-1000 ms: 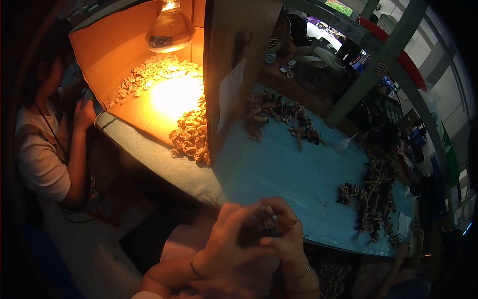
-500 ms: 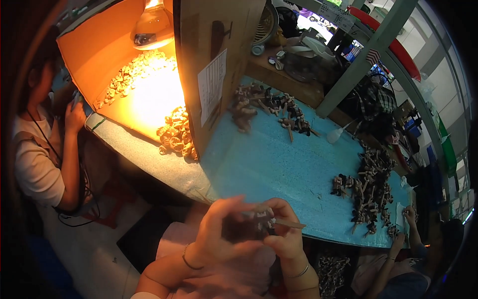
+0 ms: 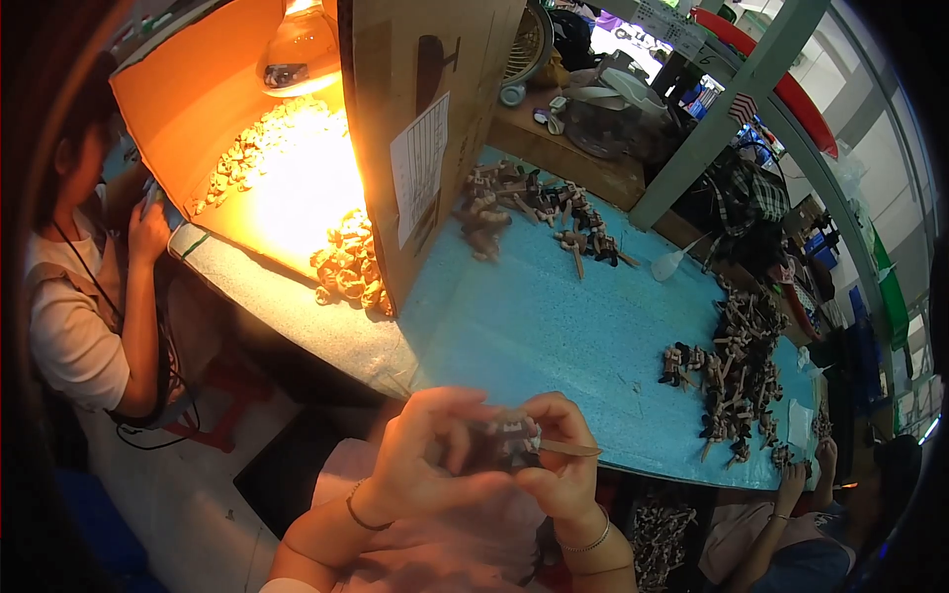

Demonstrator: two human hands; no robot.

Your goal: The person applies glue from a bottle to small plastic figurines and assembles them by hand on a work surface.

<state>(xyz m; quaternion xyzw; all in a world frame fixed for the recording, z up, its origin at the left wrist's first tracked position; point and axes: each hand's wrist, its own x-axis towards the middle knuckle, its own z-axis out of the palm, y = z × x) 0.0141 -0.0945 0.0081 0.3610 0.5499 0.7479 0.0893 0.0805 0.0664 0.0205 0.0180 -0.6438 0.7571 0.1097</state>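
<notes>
My left hand (image 3: 410,460) and my right hand (image 3: 565,465) meet in front of my body, just off the near edge of the blue tabletop. Between them is a small dark figure (image 3: 518,442) with pale patches. A flat wooden stick (image 3: 569,449) juts from it to the right, past my right fingers. My right thumb and fingers close around the figure and stick. The left fingers curl about its dark, blurred left side; whether that is a separate piece I cannot tell.
Similar dark pieces on sticks lie piled on the blue tabletop (image 3: 554,326) at right and back. Left, a glowing lamp (image 3: 299,54) hangs over tan pieces (image 3: 351,262) behind a cardboard panel (image 3: 410,128). One person sits at left; another person's hands (image 3: 794,486) work at far right.
My hands have drawn slightly closer together, and the dark part at my left fingers now meets the figure. The stick has shifted slightly left. At far right the other person's hand moved lower.
</notes>
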